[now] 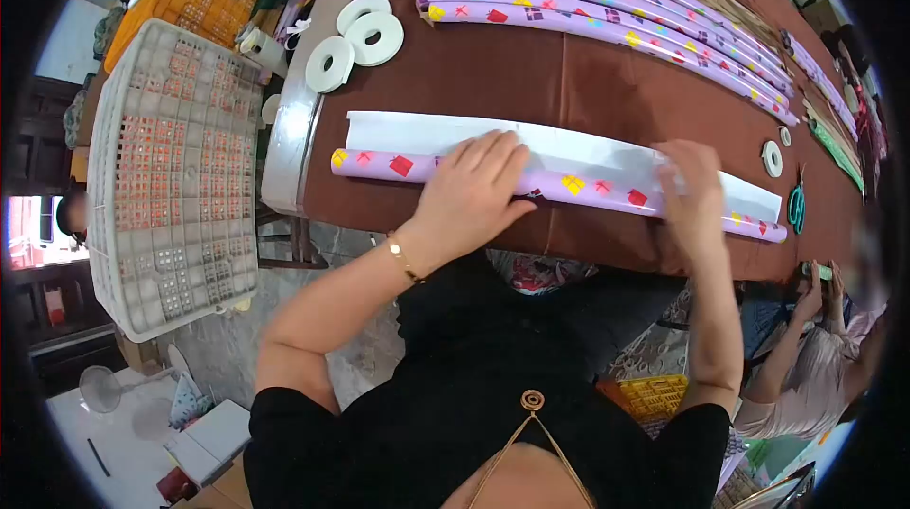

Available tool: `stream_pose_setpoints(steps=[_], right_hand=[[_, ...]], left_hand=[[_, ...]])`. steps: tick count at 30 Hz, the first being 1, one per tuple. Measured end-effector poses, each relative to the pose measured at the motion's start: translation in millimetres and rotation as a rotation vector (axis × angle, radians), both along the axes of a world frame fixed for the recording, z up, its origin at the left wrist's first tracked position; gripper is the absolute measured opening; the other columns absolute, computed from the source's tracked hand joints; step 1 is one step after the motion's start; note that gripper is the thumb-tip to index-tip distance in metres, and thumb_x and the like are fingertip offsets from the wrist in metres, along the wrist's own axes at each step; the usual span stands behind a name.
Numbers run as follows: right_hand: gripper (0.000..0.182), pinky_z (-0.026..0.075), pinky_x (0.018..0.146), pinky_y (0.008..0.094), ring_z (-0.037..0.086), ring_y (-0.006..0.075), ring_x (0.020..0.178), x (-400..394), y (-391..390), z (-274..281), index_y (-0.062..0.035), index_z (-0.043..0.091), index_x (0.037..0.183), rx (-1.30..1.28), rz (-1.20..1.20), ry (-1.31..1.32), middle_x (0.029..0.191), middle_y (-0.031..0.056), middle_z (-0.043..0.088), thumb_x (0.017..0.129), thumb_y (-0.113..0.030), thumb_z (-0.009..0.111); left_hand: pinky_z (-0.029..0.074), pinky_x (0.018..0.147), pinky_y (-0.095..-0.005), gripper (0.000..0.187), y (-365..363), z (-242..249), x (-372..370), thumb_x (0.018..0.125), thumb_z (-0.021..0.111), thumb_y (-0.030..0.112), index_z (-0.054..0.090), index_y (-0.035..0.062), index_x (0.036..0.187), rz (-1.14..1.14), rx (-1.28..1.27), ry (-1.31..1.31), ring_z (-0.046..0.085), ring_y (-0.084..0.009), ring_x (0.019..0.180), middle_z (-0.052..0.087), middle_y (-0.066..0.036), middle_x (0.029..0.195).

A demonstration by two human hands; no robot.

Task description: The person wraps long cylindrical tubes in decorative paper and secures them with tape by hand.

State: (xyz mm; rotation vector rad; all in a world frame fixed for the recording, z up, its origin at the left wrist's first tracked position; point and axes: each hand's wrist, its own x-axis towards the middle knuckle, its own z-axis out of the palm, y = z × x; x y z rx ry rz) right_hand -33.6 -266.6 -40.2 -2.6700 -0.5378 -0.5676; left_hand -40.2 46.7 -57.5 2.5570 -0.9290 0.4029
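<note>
Table (569, 82) in brown cloth, finished purple rolls (607, 16) at 1 o'clock. Gift-wrap roll (578, 187) on white sheet (427, 135), centre. Left hand (474, 191) flat, fingers spread, pressing it; right hand (690, 191) curled over it at 3 o'clock. Tape rings (365, 35) at 11.

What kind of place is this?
Probably a small craft workshop: finished purple gift-patterned paper rolls stacked on a brown table, white tape rings nearby, and both hands rolling another purple patterned tube.
</note>
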Motion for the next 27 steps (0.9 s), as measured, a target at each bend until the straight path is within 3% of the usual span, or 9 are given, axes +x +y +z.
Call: stream_pose_setpoints(steps=[4, 17, 25, 27], right_hand=[[0.029, 0.047, 0.087, 0.0441, 0.058, 0.0361, 0.099, 7, 73, 0, 0.0002, 0.067, 0.108, -0.01, 0.185, 0.117, 0.109, 0.0154, 0.062, 0.081, -0.011, 0.07], [0.04, 0.048, 0.086, 0.0453, 0.058, 0.0363, 0.097, 12, 83, -4, 0.0021, 0.066, 0.112, -0.043, 0.19, 0.177, 0.109, 0.0172, 0.061, 0.093, -0.033, 0.061], [0.039, 0.048, 0.085, 0.0443, 0.058, 0.034, 0.097, 9, 97, -2, -0.0025, 0.067, 0.113, -0.034, 0.114, 0.179, 0.106, 0.0146, 0.061, 0.085, -0.029, 0.07], [0.043, 0.048, 0.085, 0.0447, 0.058, 0.0329, 0.097, 7, 105, -5, -0.0043, 0.068, 0.114, -0.042, 0.116, 0.16, 0.105, 0.013, 0.061, 0.082, -0.034, 0.071]], left_hand=[[0.045, 0.101, -0.0428, 0.066, -18, -4, 7, 0.073, 0.081, 0.033, 0.056, -0.0013, 0.124, -0.027, -0.032, 0.0, 0.055, -0.0331, 0.12, 0.059, -0.018, 0.126], [0.048, 0.095, -0.0418, 0.069, -8, -7, 12, 0.073, 0.079, 0.043, 0.057, -0.001, 0.121, -0.003, -0.043, 0.072, 0.057, -0.0307, 0.116, 0.06, -0.015, 0.122], [0.048, 0.09, -0.0426, 0.075, -15, 0, 15, 0.069, 0.081, 0.047, 0.057, 0.001, 0.123, 0.061, -0.008, 0.138, 0.058, -0.0301, 0.111, 0.06, -0.012, 0.118], [0.049, 0.088, -0.0424, 0.076, -20, 0, 19, 0.068, 0.082, 0.048, 0.057, 0.0018, 0.123, 0.04, 0.006, 0.171, 0.058, -0.0298, 0.108, 0.06, -0.011, 0.117]])
